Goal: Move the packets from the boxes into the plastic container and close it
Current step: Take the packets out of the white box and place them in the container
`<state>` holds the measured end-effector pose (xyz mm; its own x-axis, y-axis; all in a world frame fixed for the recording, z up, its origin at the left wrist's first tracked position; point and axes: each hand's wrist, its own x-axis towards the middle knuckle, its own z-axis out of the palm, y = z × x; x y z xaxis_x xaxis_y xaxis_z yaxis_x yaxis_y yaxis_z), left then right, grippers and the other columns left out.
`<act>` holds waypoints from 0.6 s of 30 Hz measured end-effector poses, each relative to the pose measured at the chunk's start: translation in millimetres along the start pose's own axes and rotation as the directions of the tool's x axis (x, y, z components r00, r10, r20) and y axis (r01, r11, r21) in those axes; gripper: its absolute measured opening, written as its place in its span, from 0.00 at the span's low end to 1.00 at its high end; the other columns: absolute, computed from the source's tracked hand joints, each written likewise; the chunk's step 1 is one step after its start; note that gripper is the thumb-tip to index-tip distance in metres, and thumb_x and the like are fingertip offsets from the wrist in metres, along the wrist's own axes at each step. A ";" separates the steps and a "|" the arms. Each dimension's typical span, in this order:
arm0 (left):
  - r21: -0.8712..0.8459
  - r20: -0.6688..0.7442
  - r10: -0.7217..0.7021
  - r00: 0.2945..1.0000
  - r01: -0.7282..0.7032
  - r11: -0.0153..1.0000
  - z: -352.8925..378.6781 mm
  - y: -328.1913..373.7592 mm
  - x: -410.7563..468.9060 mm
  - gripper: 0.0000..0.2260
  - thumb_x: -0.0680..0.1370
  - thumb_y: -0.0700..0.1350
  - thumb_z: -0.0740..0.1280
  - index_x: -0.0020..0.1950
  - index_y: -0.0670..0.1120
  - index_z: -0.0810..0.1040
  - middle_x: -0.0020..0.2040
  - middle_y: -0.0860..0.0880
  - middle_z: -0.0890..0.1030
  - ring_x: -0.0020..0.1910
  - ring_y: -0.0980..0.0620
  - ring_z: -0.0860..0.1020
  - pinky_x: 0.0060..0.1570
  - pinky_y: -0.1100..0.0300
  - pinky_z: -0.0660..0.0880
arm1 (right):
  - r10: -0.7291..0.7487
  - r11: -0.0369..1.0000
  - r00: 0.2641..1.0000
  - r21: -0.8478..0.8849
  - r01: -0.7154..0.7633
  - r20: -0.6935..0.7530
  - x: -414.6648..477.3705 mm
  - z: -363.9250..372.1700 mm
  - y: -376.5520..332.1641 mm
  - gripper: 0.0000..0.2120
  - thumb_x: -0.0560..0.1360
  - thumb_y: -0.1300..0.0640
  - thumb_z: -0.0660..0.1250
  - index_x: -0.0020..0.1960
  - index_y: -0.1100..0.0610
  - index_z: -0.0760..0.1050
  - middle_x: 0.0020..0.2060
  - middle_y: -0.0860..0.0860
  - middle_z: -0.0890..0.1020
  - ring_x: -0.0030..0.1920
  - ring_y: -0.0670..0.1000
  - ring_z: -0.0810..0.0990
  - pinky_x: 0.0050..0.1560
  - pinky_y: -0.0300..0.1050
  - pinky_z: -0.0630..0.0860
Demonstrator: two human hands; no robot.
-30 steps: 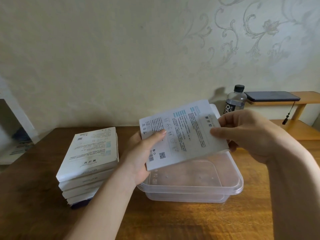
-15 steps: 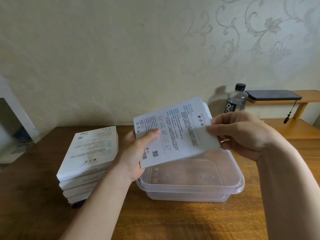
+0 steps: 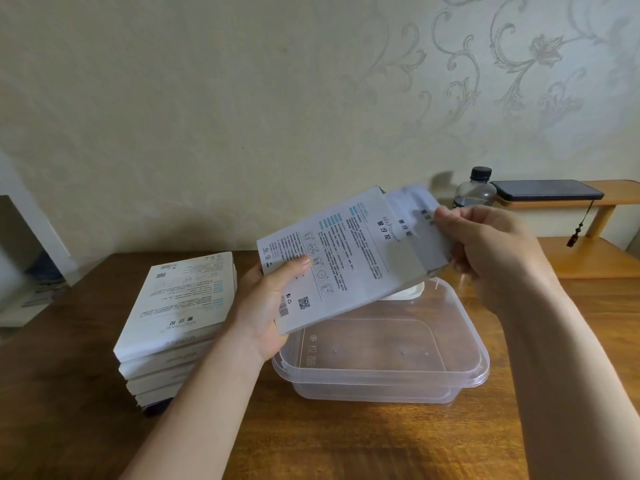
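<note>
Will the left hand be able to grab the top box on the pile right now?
Probably not yet: the left hand grips the opened box while the right hand pinches its packets. The pile lies close beside it, nothing between.

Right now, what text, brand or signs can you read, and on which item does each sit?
"MixFlower", beside three large Chinese characters: held white cardboard box.
Same characters: pale packet half out of it.
"MixFlower", upside down: top of white box stack.
Snowflake sign: base of clear plastic container.
Fine print, label of dark-capped bottle: too small to read.
</note>
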<state>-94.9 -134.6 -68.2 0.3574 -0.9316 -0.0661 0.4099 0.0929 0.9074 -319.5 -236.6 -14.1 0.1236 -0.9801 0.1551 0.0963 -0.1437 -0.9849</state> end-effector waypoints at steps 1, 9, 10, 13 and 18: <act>-0.006 0.001 -0.009 1.000 0.009 1.000 -1.0 0.0 0.2 0.22 0.69 0.43 0.72 0.63 0.48 0.80 0.57 0.42 0.86 0.55 0.41 0.84 0.47 0.48 0.81 | -0.040 0.999 0.999 0.026 0.041 -0.029 0.0 0.2 -0.7 0.12 0.78 0.58 0.70 0.38 0.58 0.74 0.27 0.51 0.70 0.25 0.47 0.64 0.26 0.40 0.62; -0.061 0.071 -0.042 0.997 0.047 0.997 -2.1 -0.8 1.7 0.15 0.71 0.44 0.72 0.57 0.51 0.83 0.54 0.43 0.86 0.53 0.43 0.84 0.46 0.49 0.79 | -0.233 0.955 0.972 -0.182 0.235 0.032 -10.4 3.2 -7.1 0.08 0.74 0.58 0.76 0.40 0.58 0.78 0.32 0.54 0.82 0.32 0.52 0.78 0.35 0.47 0.75; -0.063 0.075 -0.045 0.996 0.050 0.997 -1.3 -1.3 1.5 0.15 0.71 0.44 0.72 0.58 0.50 0.83 0.55 0.43 0.86 0.54 0.43 0.84 0.47 0.49 0.79 | -0.272 0.927 0.962 -0.260 0.270 0.031 -13.1 5.7 -8.5 0.08 0.73 0.58 0.76 0.41 0.59 0.79 0.33 0.54 0.84 0.33 0.53 0.81 0.35 0.47 0.76; -0.078 0.085 -0.057 0.995 0.064 0.995 -1.3 -3.4 1.9 0.16 0.71 0.45 0.71 0.60 0.49 0.82 0.54 0.42 0.85 0.53 0.43 0.84 0.44 0.51 0.82 | -0.356 0.850 0.934 -0.406 0.335 0.027 -20.7 12.0 -14.6 0.07 0.70 0.56 0.78 0.39 0.56 0.80 0.30 0.49 0.84 0.31 0.48 0.83 0.31 0.44 0.77; -0.107 0.084 -0.076 0.994 0.085 0.991 -5.8 -3.8 4.0 0.16 0.73 0.45 0.71 0.61 0.49 0.81 0.56 0.42 0.85 0.52 0.45 0.84 0.47 0.51 0.79 | -0.331 0.934 0.936 -0.188 0.305 -0.123 -23.2 7.8 -21.9 0.07 0.72 0.57 0.77 0.39 0.56 0.80 0.33 0.51 0.84 0.35 0.50 0.83 0.36 0.48 0.78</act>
<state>-90.2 -136.7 -74.3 0.2530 -0.9623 -0.0998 0.5260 0.0502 0.8490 -316.7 -209.6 4.5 -0.0380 -0.8865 0.4612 -0.0585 -0.4588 -0.8866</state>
